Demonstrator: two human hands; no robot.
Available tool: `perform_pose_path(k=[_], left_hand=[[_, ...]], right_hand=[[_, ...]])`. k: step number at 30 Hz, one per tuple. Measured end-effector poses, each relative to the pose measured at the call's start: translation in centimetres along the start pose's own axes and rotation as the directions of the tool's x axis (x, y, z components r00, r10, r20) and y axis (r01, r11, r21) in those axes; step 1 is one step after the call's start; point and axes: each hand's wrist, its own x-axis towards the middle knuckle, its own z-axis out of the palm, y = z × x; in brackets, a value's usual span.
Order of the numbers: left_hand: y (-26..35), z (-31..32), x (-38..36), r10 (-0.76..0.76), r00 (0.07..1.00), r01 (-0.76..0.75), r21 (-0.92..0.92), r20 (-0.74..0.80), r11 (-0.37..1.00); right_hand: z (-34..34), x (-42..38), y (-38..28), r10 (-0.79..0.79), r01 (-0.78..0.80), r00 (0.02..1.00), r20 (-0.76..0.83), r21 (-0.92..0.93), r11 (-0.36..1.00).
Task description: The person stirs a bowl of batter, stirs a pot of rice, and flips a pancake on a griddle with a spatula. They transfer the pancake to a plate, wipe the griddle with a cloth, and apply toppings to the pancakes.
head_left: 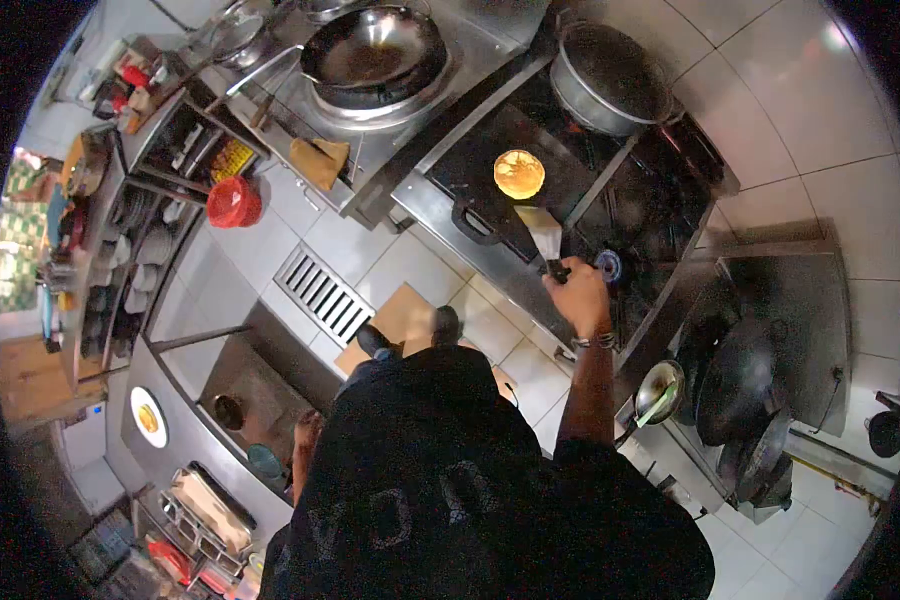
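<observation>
My right hand (pixel 578 295) is closed around the dark handle of a spatula (pixel 542 236). The flat metal blade points toward a round golden-brown pancake (pixel 519 174) and lies close to its near edge. The pancake rests on a black flat griddle (pixel 470 160), which has a looped handle at its front. Down at my left side, my left hand (pixel 308 432) is partly hidden by my body, and its fingers are too small to make out. It is near a metal counter behind me.
A blue flame (pixel 608 265) burns on the stove right of my hand. A big pot (pixel 610 78) stands on the back burner, and a wok (pixel 373 50) sits at the left. A small pan (pixel 660 392) and several woks are at the right. A plate of food (pixel 149 416) lies left behind me.
</observation>
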Motion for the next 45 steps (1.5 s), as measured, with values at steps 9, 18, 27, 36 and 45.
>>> perform_pose_path(k=[9,18,27,36,45], left_hand=[[-6.1,1.4,0.8,0.334,0.937,-0.349,0.311,0.101,0.884],[-4.3,-1.3,3.6,0.099,0.977,-0.12,0.103,0.189,0.987],[-4.2,-1.8,4.3,0.111,0.972,-0.138,0.121,0.209,0.983],[-2.7,-1.6,1.7,0.213,0.953,-0.284,0.395,0.214,0.874],[-6.4,0.6,0.6,0.279,0.958,-0.283,0.412,0.071,0.866]], right_hand=[[0.1,-0.7,-3.4,-0.039,0.041,0.999,-0.036,0.045,0.998],[3.5,1.0,-3.5,0.01,-0.009,1.0,-0.024,0.042,0.999],[1.0,0.0,-3.3,-0.085,0.086,0.993,-0.085,-0.001,0.996],[5.7,5.0,2.2,0.249,-0.144,0.959,-0.132,0.529,0.836],[8.2,8.3,-0.2,0.141,-0.077,0.937,-0.321,0.204,0.976]])
